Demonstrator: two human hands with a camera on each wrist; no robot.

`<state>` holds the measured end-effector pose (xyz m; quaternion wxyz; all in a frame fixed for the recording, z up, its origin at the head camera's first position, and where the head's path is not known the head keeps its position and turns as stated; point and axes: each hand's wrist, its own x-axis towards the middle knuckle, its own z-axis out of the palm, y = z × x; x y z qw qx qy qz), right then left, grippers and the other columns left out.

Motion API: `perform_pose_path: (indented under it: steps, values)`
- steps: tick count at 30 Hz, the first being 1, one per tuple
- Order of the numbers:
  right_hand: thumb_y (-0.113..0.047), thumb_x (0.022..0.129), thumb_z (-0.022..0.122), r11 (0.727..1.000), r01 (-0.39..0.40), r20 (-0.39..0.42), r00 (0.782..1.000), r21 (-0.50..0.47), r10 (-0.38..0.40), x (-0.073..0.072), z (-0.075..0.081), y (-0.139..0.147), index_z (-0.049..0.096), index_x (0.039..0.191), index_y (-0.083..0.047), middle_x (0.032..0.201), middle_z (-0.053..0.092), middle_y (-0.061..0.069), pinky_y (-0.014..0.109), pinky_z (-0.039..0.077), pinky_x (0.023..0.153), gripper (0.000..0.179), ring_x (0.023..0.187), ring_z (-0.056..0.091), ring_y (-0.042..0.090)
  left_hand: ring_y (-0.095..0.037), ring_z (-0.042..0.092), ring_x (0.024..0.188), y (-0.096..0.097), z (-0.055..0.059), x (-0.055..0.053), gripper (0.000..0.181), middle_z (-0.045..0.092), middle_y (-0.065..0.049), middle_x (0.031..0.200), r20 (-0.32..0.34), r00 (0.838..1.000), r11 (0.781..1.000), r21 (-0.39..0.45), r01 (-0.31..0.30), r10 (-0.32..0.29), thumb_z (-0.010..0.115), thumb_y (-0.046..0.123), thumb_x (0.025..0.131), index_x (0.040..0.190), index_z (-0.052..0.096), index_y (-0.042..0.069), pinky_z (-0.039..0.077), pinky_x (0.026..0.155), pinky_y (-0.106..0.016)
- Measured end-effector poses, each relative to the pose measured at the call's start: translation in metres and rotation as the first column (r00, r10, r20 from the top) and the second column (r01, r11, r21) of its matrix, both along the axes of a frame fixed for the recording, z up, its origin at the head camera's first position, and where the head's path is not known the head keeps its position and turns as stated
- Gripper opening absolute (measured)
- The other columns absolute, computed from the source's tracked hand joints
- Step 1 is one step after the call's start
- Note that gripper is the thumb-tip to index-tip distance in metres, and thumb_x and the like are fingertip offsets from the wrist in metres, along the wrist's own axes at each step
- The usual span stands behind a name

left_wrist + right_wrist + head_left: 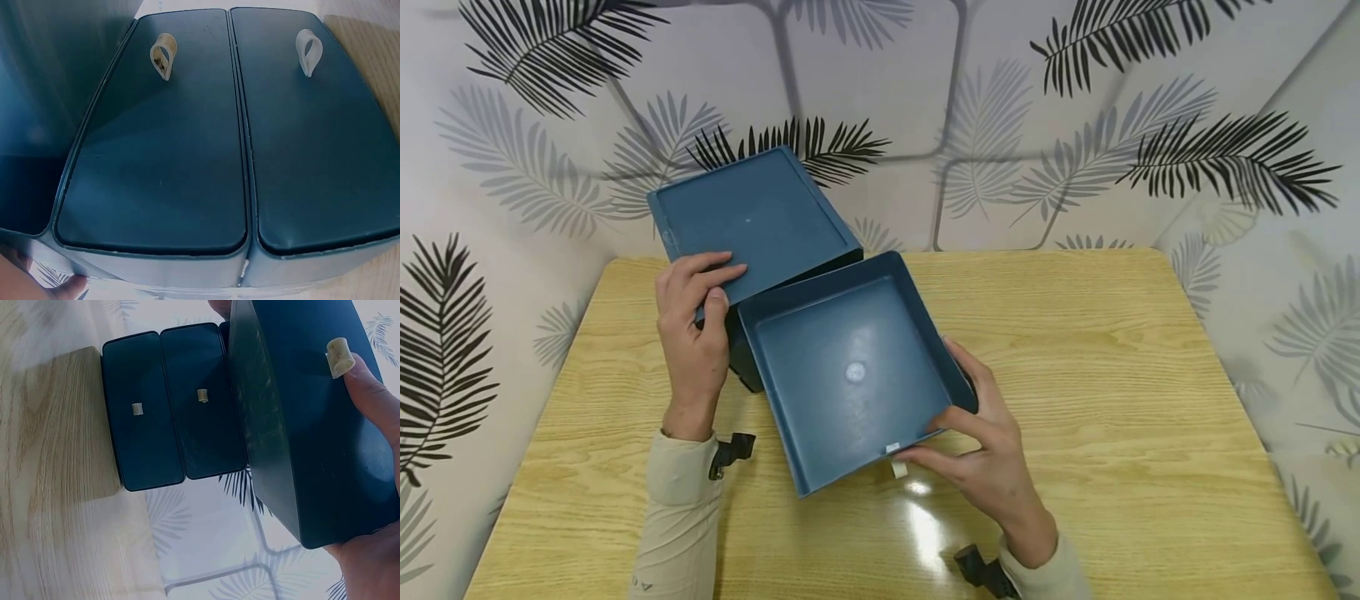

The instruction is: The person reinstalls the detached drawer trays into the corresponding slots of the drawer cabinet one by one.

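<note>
A dark blue drawer cabinet stands at the back left of the table. My left hand holds it at its left front edge, two fingers lying over the top. In the left wrist view, the top slot gapes beside two closed drawers. The drawer from that slot is tilted in front of the cabinet, its inside bare. My right hand grips its right front corner. The right wrist view shows the thumb against the drawer's pale pull tab.
Wood-grain table extends to the right of the cabinet. A leaf-patterned wall covering rises behind and at both sides. Each closed drawer front carries a small pale loop tab.
</note>
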<state>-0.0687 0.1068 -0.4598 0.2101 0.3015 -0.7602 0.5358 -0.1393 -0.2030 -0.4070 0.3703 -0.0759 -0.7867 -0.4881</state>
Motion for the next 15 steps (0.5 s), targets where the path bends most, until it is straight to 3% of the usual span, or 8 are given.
perform_pose_path:
  steps: [7,15]
  values:
    - [-0.042,0.078,0.088,1.000,0.005,0.003,1.000,0.007,-0.005,0.0009,-0.0011,-0.0015,0.068,0.070,-0.017,0.158,0.044,0.028,0.030,0.037,0.122,0.033,0.150,0.042,0.041,-0.036,0.049,0.131,-0.0019,-0.0025,-0.0007,0.036,0.067,-0.026,0.128,0.005,1.000,1.000,0.007,0.002,-0.002,0.046,0.006,0.100,0.111,0.079,-0.004,0.030,0.119,-0.037]
    - [-0.039,0.076,0.090,1.000,-0.008,0.001,1.000,0.017,0.008,0.0018,0.0004,-0.0045,0.068,0.070,-0.020,0.158,0.044,0.028,0.029,0.039,0.120,0.030,0.148,0.044,0.040,-0.038,0.048,0.131,0.0011,0.0019,0.0009,0.035,0.067,-0.028,0.127,0.008,1.000,1.000,0.010,0.004,-0.004,0.046,0.003,0.099,0.110,0.078,-0.006,0.030,0.118,-0.037]
